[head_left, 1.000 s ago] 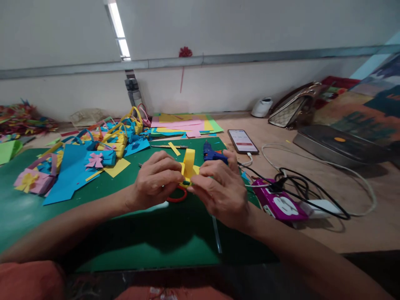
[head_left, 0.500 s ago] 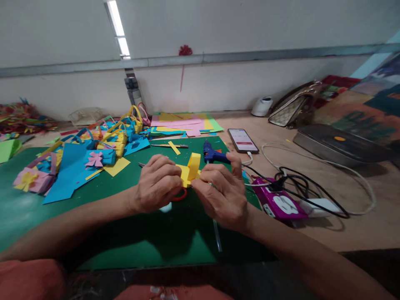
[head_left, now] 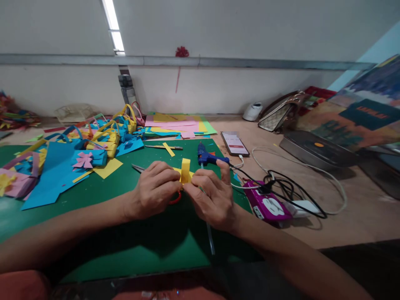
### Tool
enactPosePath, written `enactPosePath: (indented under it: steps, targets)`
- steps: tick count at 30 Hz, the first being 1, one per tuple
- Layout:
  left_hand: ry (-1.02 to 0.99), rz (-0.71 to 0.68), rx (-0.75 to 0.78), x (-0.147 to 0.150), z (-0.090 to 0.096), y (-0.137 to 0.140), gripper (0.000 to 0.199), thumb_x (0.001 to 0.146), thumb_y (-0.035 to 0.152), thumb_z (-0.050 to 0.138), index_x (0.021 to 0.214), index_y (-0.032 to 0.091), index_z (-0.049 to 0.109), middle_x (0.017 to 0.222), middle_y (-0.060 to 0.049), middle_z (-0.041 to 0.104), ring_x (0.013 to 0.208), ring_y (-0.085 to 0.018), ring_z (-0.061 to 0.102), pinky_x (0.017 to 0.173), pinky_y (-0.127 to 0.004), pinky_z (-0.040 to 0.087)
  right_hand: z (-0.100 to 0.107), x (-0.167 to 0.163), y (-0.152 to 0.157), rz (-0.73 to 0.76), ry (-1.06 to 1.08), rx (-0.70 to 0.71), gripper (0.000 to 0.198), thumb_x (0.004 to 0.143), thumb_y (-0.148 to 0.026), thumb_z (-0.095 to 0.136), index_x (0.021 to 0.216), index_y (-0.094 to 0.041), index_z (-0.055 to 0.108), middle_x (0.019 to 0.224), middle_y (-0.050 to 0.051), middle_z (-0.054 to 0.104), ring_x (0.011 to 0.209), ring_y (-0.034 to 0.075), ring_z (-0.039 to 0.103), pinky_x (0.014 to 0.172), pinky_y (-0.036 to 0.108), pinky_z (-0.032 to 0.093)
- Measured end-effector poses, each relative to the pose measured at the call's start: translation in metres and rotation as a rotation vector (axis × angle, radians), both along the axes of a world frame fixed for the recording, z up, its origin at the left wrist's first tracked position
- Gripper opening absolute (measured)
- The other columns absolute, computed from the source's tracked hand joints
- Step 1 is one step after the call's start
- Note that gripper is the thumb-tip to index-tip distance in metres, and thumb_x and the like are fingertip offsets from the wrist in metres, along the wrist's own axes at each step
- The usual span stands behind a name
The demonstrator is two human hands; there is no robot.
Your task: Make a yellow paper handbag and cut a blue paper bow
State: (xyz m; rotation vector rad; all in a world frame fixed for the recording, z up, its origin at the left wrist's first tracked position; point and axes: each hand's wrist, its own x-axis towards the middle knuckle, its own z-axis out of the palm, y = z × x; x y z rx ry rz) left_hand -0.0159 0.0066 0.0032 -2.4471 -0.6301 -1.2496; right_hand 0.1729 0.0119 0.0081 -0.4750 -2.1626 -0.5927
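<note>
Between my two hands is a small yellow paper basket [head_left: 185, 168], its looped strip handle standing up; most of its body is hidden by fingers. My left hand [head_left: 158, 188] pinches its left side, and my right hand [head_left: 212, 192] grips the right side with the thumb tip close to the left fingers. Red-handled scissors [head_left: 175, 198] lie partly hidden under my left hand, with the blades [head_left: 137, 168] showing beyond it. Just past my right hand a blue glue gun [head_left: 208, 156] rests on the green mat [head_left: 140, 250]. A clear glue stick [head_left: 210, 239] lies below my right hand.
Finished paper baskets [head_left: 90, 158] and a blue sheet [head_left: 46, 175] sit at the left. Coloured paper sheets [head_left: 175, 123] are stacked at the back. A phone [head_left: 235, 143], a purple power strip [head_left: 268, 204] and tangled cables [head_left: 290, 187] occupy the right side.
The view has turned slightly right, so the scene sits further left. Both hands still hold the yellow basket, drawn a little closer together, and its loop now faces me more squarely.
</note>
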Motion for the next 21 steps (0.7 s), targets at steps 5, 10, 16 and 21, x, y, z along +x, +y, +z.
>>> enactPosePath:
  steps: [5, 10, 16, 21]
  targets:
    - [-0.017, -0.023, -0.035, 0.0021, -0.0019, 0.0011, 0.009, 0.081, 0.008, 0.051, 0.083, 0.015, 0.056, 0.081, -0.009, 0.066, 0.074, -0.017, 0.053, 0.068, -0.033, 0.044, -0.0019, 0.0, -0.0002, 0.017, -0.006, -0.057, 0.014, 0.079, -0.007, 0.052, 0.082, -0.017, 0.06, 0.073, 0.001, 0.062, 0.083, 0.016, 0.06, 0.099, 0.045, 0.03]
    - [-0.023, -0.044, -0.064, 0.0037, -0.0021, -0.0002, 0.01, 0.082, 0.009, 0.048, 0.08, 0.015, 0.056, 0.08, -0.009, 0.067, 0.073, -0.017, 0.053, 0.068, -0.033, 0.044, -0.004, -0.001, -0.0005, 0.05, 0.001, -0.089, 0.014, 0.076, -0.005, 0.051, 0.08, -0.016, 0.059, 0.071, 0.001, 0.061, 0.08, 0.016, 0.059, 0.097, 0.044, 0.033]
    - [-0.055, -0.08, -0.113, 0.0047, -0.0055, -0.0016, 0.01, 0.081, 0.008, 0.05, 0.08, 0.015, 0.055, 0.08, -0.009, 0.067, 0.074, -0.017, 0.052, 0.07, -0.034, 0.043, -0.0056, -0.0016, 0.0004, 0.088, 0.009, -0.096, 0.017, 0.075, -0.004, 0.046, 0.08, -0.016, 0.057, 0.07, 0.001, 0.06, 0.079, 0.017, 0.058, 0.097, 0.049, 0.03]
    - [-0.064, -0.073, -0.156, 0.006, -0.0074, -0.0016, 0.01, 0.081, 0.008, 0.05, 0.077, 0.016, 0.055, 0.079, -0.008, 0.067, 0.072, -0.017, 0.052, 0.069, -0.034, 0.042, -0.0062, -0.0013, 0.001, 0.097, 0.008, -0.114, 0.018, 0.075, -0.005, 0.045, 0.081, -0.018, 0.056, 0.071, 0.001, 0.06, 0.078, 0.016, 0.057, 0.097, 0.049, 0.03]
